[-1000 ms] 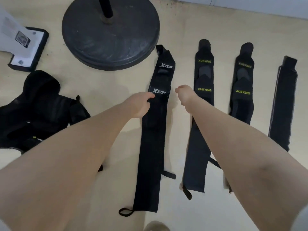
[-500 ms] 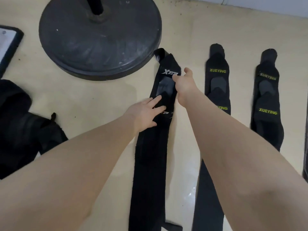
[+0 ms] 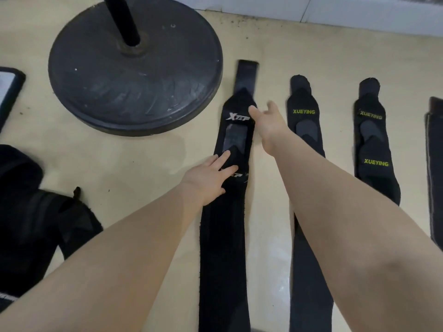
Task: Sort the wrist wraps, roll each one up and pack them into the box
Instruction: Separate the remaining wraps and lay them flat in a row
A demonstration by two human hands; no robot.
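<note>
Pinning the XTEP wrist wrap (image 3: 225,212) flat on the floor (image 3: 148,168), left hand (image 3: 211,174) presses with straight fingers; right hand (image 3: 269,123), fingers loose, touches its edge at 12 o'clock. Looks soft and floppy, so I'd grab the narrow far tab and roll tight.

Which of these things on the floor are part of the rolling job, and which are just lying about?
Part of the job:
XTEP wrap, under both hands
two XUEYING wraps
plain wrap

Lying about:
round stand base
black gear pile
</note>
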